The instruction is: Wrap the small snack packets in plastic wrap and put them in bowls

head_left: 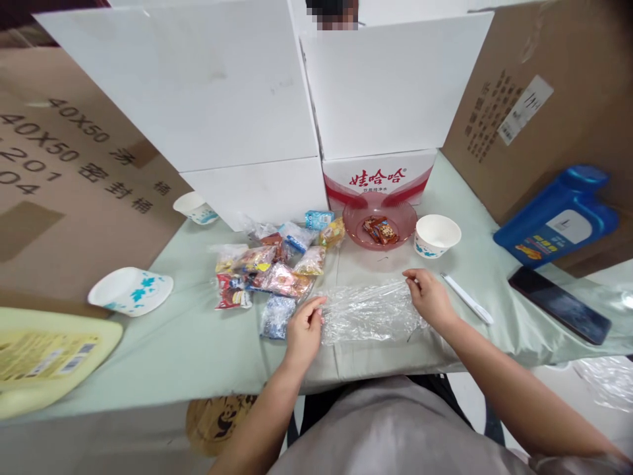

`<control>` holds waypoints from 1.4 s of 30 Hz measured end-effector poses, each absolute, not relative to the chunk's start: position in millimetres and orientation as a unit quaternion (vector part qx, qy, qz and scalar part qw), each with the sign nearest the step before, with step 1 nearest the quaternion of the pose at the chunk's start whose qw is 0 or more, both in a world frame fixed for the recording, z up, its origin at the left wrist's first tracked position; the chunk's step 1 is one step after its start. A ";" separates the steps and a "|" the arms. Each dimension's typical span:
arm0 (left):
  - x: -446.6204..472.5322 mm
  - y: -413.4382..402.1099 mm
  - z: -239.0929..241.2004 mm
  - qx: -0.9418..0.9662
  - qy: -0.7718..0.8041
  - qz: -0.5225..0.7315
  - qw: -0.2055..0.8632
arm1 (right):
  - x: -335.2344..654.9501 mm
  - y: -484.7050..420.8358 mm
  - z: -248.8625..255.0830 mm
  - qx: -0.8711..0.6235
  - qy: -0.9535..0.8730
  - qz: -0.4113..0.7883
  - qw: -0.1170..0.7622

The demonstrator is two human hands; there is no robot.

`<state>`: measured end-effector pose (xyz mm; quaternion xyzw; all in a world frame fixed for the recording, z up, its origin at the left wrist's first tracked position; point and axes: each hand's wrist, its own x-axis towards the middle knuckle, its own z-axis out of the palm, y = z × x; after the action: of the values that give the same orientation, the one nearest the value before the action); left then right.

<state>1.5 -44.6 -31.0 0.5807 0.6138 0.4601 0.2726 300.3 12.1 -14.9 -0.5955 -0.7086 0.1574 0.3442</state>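
A clear plastic bag (pixel 368 313) lies crumpled flat on the pale green tablecloth (pixel 188 343) in front of me. My left hand (pixel 304 330) pinches its left edge. My right hand (pixel 429 298) pinches its upper right corner. Just left of the bag sits a pile of small wrapped snack packets (pixel 270 270). Behind the bag stands a pink translucent bowl (pixel 380 224) with a couple of brown-wrapped snacks in it.
A white paper cup (pixel 436 235) and a white pen (pixel 467 298) lie right of the bowl, then a dark phone (pixel 558 305) and a blue jug (pixel 556 218). White and brown cartons wall the back. A tipped paper bowl (pixel 129 290) and yellow container (pixel 44 359) lie left.
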 end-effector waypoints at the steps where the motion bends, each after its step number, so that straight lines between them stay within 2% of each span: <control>1: 1.7 -43.3 -33.6 0.595 0.622 0.451 0.236 | 298.6 15.3 -16.5 -0.595 -0.728 0.128 0.316; 4: 4.6 -41.2 -42.6 0.656 0.629 0.402 0.109 | 292.8 20.4 -22.0 -0.619 -0.756 0.063 0.204; 7: 9.1 -42.2 -47.4 0.699 0.625 0.346 0.041 | 287.9 21.5 -26.9 -0.646 -0.757 0.011 0.101; 11: 13.2 -46.0 -34.6 0.713 0.649 0.264 -0.029 | 285.1 21.4 -29.2 -0.651 -0.757 -0.026 0.046; 15: 21.2 -46.9 -15.5 0.739 0.616 0.261 -0.078 | 281.5 19.8 -29.3 -0.640 -0.767 -0.034 0.028; 19: 34.8 -44.9 -19.0 0.852 0.496 0.169 0.004 | 284.2 21.2 -28.2 -0.636 -0.771 -0.037 0.022; 22: 38.2 -44.7 -30.9 0.866 0.490 0.086 0.042 | 302.5 26.0 -23.2 -0.654 -0.755 -0.042 0.027; 26: 35.2 -46.0 -38.1 0.862 0.500 0.068 0.053 | 326.2 22.4 -10.4 -0.681 -0.723 -0.069 0.099; 29: 35.0 -46.1 -36.7 0.861 0.502 0.069 0.051 | 317.9 5.4 -7.0 -0.580 -0.796 -0.058 0.163; 33: 32.5 -46.3 -34.9 0.863 0.500 0.053 0.054 | 297.7 -18.6 -20.7 -0.402 -0.911 0.006 0.091; 36: 23.4 -50.5 -33.2 0.864 0.500 0.048 0.049 | 304.9 -27.2 -31.7 -0.397 -0.916 0.034 0.048; 42: 0.6 -72.3 -20.5 0.875 0.463 0.132 0.038 | 347.0 -46.0 -23.6 -0.381 -0.918 0.079 0.072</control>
<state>0.6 -72.3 -20.5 0.8753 0.4634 0.1325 0.0381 347.0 -46.0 -23.6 -0.3807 -0.9185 0.0786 0.0723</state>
